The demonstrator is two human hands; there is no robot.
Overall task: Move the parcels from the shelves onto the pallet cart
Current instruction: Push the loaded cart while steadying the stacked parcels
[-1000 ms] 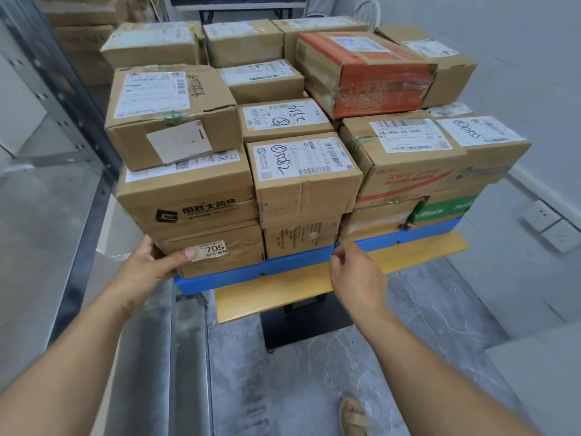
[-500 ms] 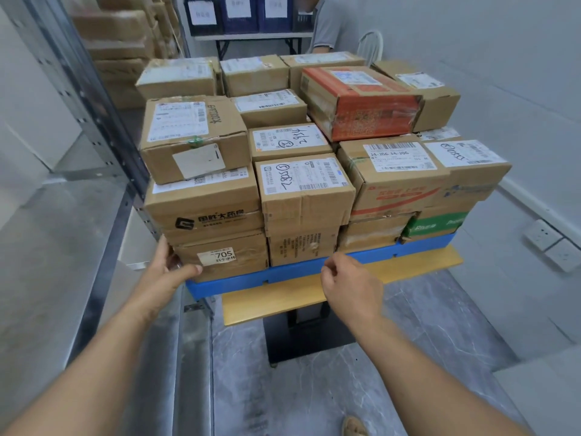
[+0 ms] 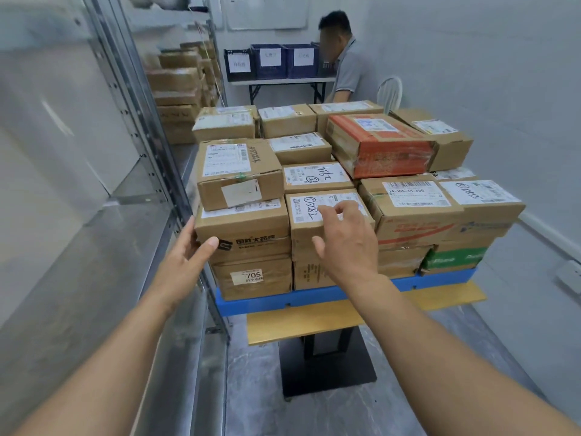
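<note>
1. Your left hand [image 3: 185,253], fingers straight, presses the logo-printed parcel [image 3: 251,228] at its left corner, 11 o'clock.
2. Your right hand [image 3: 345,243], loosely curled and holding nothing, is at the centre labelled parcel [image 3: 301,240].
3. Both parcels sit stacked on the blue pallet [image 3: 314,297], 12 o'clock.

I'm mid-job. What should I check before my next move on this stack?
1. Left hand on the corner of the logo box: ok, thumb on its front.
2. Right hand free: ok, holds nothing, over the handwritten-label box.
3. Orange box level: not ok, looks tilted.
4. Gap between logo box and shelf post: cannot tell.
5. Way ahead: not ok, seated person straight ahead.
</note>
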